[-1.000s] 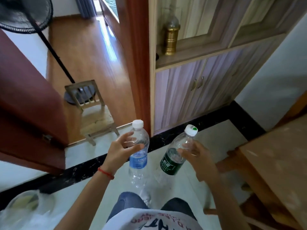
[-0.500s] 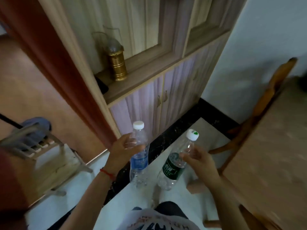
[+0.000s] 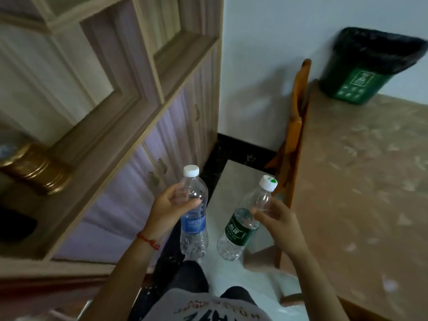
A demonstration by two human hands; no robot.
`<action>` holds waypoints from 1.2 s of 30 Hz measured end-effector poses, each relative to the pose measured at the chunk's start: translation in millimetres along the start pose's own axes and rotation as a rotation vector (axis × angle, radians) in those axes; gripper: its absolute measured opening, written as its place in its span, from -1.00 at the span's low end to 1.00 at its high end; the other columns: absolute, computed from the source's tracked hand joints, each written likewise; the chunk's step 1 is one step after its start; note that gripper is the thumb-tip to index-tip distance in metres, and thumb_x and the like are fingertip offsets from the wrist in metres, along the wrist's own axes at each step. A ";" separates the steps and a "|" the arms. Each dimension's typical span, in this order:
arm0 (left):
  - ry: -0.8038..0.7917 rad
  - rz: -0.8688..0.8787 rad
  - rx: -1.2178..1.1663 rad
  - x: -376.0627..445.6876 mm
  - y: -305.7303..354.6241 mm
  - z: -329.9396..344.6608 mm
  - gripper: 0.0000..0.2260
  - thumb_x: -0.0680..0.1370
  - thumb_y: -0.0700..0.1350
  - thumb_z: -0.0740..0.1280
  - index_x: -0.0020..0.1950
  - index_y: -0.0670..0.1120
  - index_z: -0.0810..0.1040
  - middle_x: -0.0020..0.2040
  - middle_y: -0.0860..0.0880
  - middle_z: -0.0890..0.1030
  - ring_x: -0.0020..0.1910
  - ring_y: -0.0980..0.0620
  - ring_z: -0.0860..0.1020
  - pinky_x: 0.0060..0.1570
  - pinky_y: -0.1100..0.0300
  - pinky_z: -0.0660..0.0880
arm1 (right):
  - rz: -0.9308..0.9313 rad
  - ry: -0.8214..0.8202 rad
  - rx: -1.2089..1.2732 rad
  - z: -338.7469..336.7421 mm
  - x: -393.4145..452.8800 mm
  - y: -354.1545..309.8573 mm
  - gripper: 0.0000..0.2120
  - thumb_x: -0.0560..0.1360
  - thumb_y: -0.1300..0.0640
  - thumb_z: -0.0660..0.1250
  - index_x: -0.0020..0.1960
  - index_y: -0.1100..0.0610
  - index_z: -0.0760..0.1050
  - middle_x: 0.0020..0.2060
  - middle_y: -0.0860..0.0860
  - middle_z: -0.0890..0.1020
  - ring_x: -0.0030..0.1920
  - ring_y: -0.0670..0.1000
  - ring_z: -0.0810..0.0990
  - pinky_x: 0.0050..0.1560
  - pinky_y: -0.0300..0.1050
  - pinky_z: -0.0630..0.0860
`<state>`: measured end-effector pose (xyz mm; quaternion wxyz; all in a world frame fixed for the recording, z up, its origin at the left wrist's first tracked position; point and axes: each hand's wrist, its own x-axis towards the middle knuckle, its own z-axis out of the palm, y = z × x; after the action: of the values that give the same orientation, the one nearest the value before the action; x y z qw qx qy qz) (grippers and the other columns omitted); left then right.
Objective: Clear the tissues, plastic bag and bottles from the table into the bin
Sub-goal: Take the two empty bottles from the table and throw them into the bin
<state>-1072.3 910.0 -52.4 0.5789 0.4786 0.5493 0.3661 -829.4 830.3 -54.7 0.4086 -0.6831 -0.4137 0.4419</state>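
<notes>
My left hand grips a clear plastic bottle with a blue label and a white cap, held upright in front of me. My right hand grips a second clear bottle with a dark green label, tilted with its white cap toward the upper right. Both bottles look empty. A green bin lined with a black bag stands at the far end of the table, by the white wall. The bin is well beyond both hands, up and to the right. No tissues or plastic bag show in this view.
A wooden cabinet with a shelf fills the left side; a brass container sits on its shelf. A wooden chair is tucked against the table's left edge. Pale floor tiles with a black border lie between cabinet and table.
The view has swung right: the doorway, fan and small stool have left the frame, and the table with the green bin has come in. Both hands still hold their bottles.
</notes>
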 end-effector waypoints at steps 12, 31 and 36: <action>-0.187 0.054 -0.007 212.1 68.6 32.5 -0.60 0.35 -0.41 0.40 0.16 -0.24 0.48 -0.12 -0.07 0.60 -0.28 0.27 0.61 -0.30 0.44 0.51 | 0.022 0.197 -0.002 -4.0 163.4 -60.2 -0.75 0.39 0.05 0.42 0.03 0.10 0.51 -0.05 0.06 0.64 -0.02 0.04 0.63 0.01 -0.03 0.58; -0.318 0.130 0.018 482.3 153.5 132.7 -0.63 0.33 -0.45 0.38 -0.06 -0.02 0.52 -0.28 0.06 0.65 -0.30 0.28 0.60 -0.32 0.46 0.49 | -0.044 0.335 0.173 -78.7 405.6 -120.1 -0.64 0.39 0.11 0.42 0.16 0.13 0.50 -0.02 0.01 0.68 -0.01 -0.05 0.65 -0.01 -0.09 0.61; -0.342 0.156 0.019 537.0 179.5 166.8 -0.64 0.31 -0.41 0.42 -0.08 0.01 0.53 -0.29 0.08 0.68 -0.28 0.26 0.62 -0.31 0.45 0.50 | -0.068 0.325 0.172 -112.7 462.4 -132.1 -0.64 0.38 0.07 0.42 0.15 0.07 0.50 -0.01 -0.02 0.67 0.02 -0.05 0.64 -0.02 -0.15 0.59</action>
<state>-820.6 1443.7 -44.3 0.6292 0.5806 0.4075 0.3178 -626.7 1279.7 -24.4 0.5417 -0.6936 -0.3257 0.3455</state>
